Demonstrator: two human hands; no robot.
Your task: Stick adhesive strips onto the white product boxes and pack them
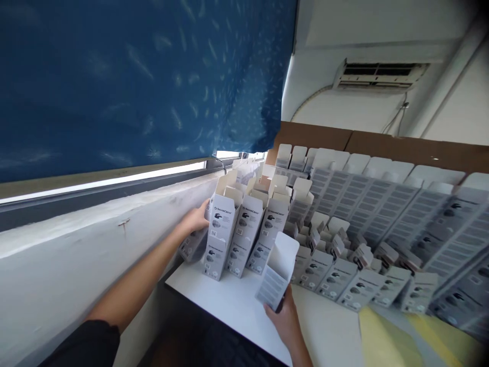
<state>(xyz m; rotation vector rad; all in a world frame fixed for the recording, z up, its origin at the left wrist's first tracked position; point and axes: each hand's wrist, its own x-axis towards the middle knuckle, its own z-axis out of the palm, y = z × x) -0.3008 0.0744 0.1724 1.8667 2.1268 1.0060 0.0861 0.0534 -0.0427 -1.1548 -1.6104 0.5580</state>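
Observation:
My right hand (pixel 282 316) grips the lower part of an open-topped grey carton (pixel 272 286), tilted, with its white flap standing up. My left hand (pixel 195 218) is at the left side of the upright printed cartons (pixel 222 219), its fingers closed around the edge of a carton and partly hidden behind the front one. Below that hand another grey carton (pixel 193 245) leans beside the wall. The upright cartons stand in stacked columns with open flaps, on the white tabletop (pixel 214 290).
More open cartons (pixel 355 288) line the table to the right, with dark and white items in their tops. Taller rows of cartons (pixel 344 193) stand behind. Yellow sheets (pixel 385 339) lie front right. A white wall and ledge (pixel 95 255) border the left; a blue curtain (pixel 153 76) hangs above.

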